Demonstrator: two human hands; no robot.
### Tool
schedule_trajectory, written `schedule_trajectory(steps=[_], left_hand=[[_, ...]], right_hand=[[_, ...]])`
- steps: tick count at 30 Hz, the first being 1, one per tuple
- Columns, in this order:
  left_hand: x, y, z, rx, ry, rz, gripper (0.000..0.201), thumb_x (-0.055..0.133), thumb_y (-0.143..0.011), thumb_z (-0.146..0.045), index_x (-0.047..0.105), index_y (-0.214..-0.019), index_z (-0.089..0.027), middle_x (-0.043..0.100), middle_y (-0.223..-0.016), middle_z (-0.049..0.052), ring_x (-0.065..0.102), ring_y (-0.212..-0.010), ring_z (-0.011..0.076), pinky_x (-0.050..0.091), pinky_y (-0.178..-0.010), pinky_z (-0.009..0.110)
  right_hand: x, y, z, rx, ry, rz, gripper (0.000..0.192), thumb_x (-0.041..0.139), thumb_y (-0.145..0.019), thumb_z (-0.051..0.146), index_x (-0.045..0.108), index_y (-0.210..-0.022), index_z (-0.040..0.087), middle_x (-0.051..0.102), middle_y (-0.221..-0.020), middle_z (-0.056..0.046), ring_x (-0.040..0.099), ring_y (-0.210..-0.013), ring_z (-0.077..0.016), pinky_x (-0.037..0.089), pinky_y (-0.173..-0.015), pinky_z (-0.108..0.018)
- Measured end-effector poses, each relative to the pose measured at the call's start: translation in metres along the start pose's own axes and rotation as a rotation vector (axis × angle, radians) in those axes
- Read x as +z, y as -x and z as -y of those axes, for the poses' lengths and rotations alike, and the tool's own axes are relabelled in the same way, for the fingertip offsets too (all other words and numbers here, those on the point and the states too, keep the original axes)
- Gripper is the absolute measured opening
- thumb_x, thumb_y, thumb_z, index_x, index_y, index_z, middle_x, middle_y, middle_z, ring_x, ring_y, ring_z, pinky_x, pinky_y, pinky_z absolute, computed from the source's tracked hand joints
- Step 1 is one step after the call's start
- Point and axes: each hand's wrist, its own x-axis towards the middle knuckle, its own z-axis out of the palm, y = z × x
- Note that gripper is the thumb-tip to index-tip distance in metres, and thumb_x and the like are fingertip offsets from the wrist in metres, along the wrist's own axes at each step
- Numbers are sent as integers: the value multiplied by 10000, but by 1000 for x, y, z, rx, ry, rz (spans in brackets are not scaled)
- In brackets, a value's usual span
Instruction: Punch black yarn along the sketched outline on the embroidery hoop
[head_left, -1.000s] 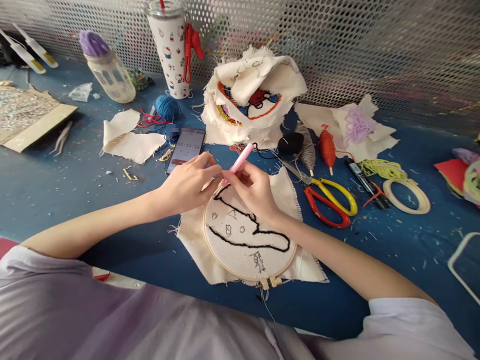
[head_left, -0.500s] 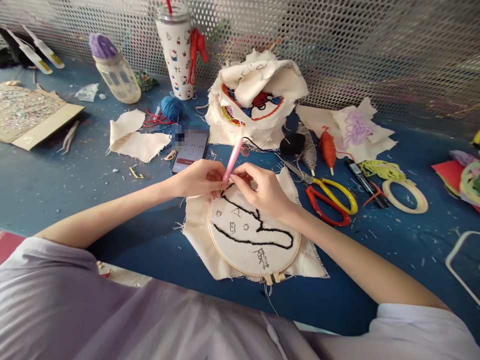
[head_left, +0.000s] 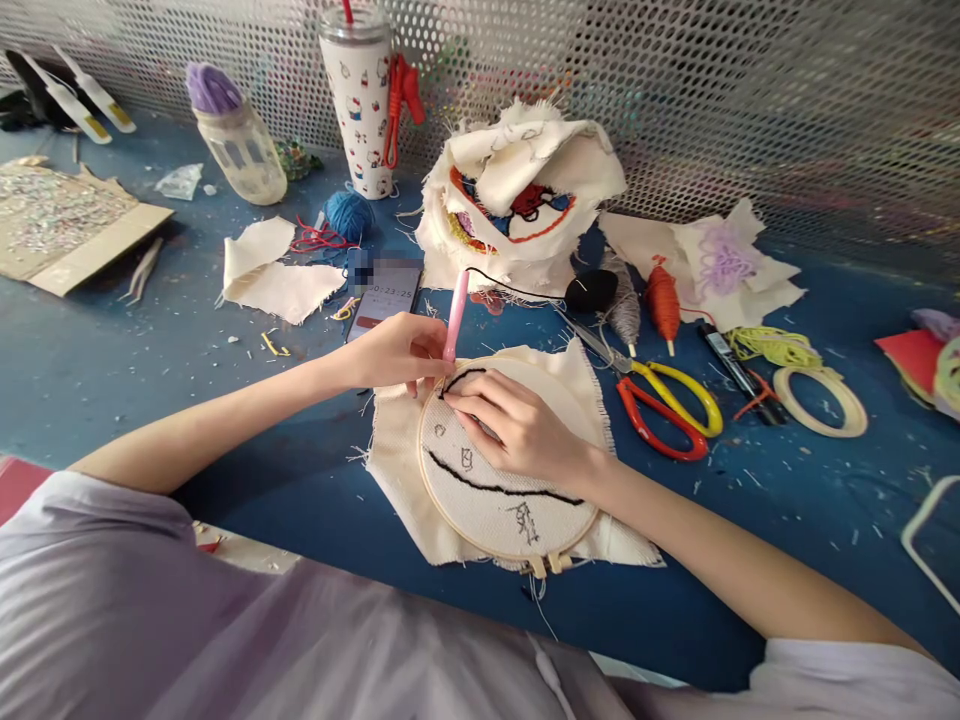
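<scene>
Lying flat on the blue table (head_left: 150, 370), the embroidery hoop (head_left: 504, 500) with cream fabric stretched taut inside looks light, rigid at its wooden rim but soft and springy across the cloth, so it is best steadied by pressing on the cloth or gripping the rim. Right hand (head_left: 517, 425) rests palm-down on the fabric, fingers spread flat, holding nothing. Left hand (head_left: 394, 352) pinches the slim pink punch needle (head_left: 455, 315) near its lower end, upright at the hoop's far edge; light, stiff plastic, sharp tip.
</scene>
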Motion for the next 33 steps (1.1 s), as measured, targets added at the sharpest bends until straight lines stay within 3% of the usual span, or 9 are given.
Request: schedule_trajectory(steps=[6,9,17,21,23,26,28,31,33], left_hand=[[-1,-1,-3,-19,16,-17,44,629,-800,-170,594,-786,-147,649,-706,26,645,-559,115,530,-428,193],[-3,0,-6,8,20,-80,44,619,-812,-163,583,-793,-146,655,-703,32,640,-574,113,535,-441,190],[-5,0,-6,-7,16,-90,78,606,-855,-191,558,-813,-146,688,-721,54,666,-591,120,556,-467,195],[-3,0,-3,-39,53,-81,94,586,-883,-213,542,-827,-151,710,-742,63,694,-602,136,580,-505,226],[-4,1,-3,-60,62,-69,102,568,-898,-219,533,-829,-152,714,-748,61,695,-596,131,582,-520,228],[-4,1,-3,-81,61,-45,116,562,-908,-241,524,-840,-155,717,-752,57,690,-585,123,577,-533,223],[-5,1,-4,-78,53,-38,131,572,-906,-262,524,-843,-158,717,-748,52,675,-562,111,563,-522,213],[-5,1,-6,-78,43,-38,155,580,-906,-286,522,-838,-159,718,-742,47,651,-538,94,535,-497,193],[-4,1,-7,-80,43,-42,162,582,-908,-290,519,-836,-158,718,-739,48,649,-538,91,528,-494,187]], right_hand=[[0,1,3,-41,135,30,259,477,-907,126,653,-1097,126,684,-960,-127,622,-925,-240,585,-831,-455],[0,1,3,-44,150,33,250,487,-900,115,656,-1084,102,685,-947,-135,623,-908,-236,585,-836,-442],[0,2,3,54,-30,9,258,484,-912,127,616,-1132,156,685,-998,-106,642,-954,-221,582,-854,-424],[-33,6,-1,257,-172,55,200,509,-923,218,576,-1110,193,691,-948,-70,672,-815,-170,586,-738,-326],[-60,13,-7,407,10,128,110,520,-911,292,589,-927,208,691,-865,-64,672,-781,-194,564,-705,-335],[-100,34,-21,779,482,391,267,460,-903,412,574,-913,171,682,-968,-156,675,-882,-316,540,-695,-427],[-119,55,-31,969,665,567,323,404,-908,412,559,-931,129,653,-981,-221,657,-971,-383,524,-770,-477],[-132,86,-43,1057,518,607,323,475,-846,458,522,-990,173,618,-1086,-174,666,-985,-324,507,-889,-434],[-132,99,-47,1117,465,545,415,519,-781,410,468,-1098,146,604,-1135,-200,650,-1045,-329,505,-922,-418]])
